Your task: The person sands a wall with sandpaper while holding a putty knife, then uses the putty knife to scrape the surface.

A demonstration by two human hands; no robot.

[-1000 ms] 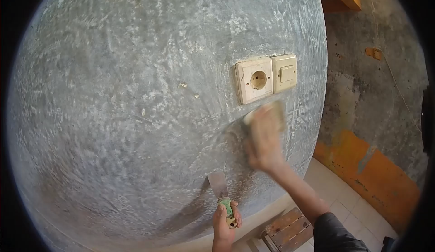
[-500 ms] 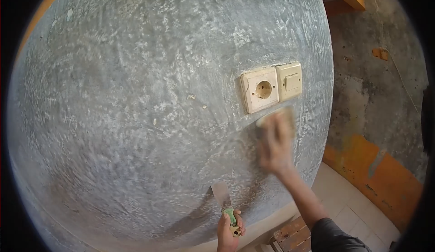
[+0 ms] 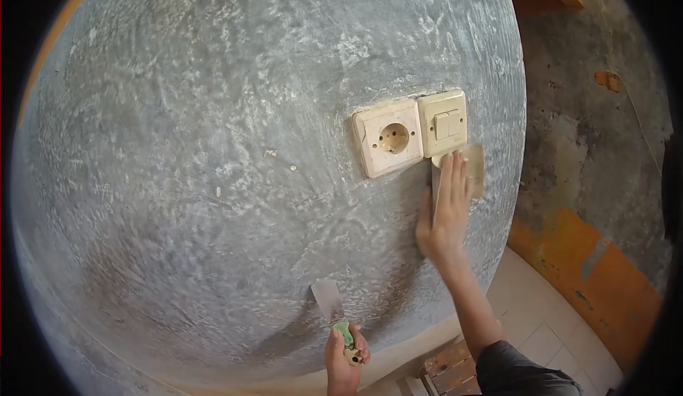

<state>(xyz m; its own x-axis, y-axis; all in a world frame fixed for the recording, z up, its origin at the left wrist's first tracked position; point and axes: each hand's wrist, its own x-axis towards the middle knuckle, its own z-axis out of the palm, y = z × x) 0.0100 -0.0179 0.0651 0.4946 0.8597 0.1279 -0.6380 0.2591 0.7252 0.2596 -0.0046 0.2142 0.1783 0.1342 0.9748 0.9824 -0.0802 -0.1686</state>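
Observation:
My left hand [image 3: 344, 359] is wrapped round the green handle of a putty knife [image 3: 329, 302], its flat metal blade pointing up in front of the grey wall [image 3: 178, 182]. My right hand [image 3: 448, 214] presses a pale, yellowish sheet or pad [image 3: 474, 172] against the wall with its fingers stretched upward. That sheet lies just below the cream light switch [image 3: 446, 124]. Left of the switch, and touching it, is a whitish wall socket [image 3: 388, 138]. The underside of the sheet is hidden.
A stained wall with an orange lower band [image 3: 619, 282] stands at the right. Below it lies a tiled floor [image 3: 537, 325]. A brown wooden object [image 3: 453, 369] stands at the bottom, and small chips mark the grey wall.
My right hand and the sheet have moved right, from under the socket to under the switch. The socket, switch and putty knife appear farther left in the view.

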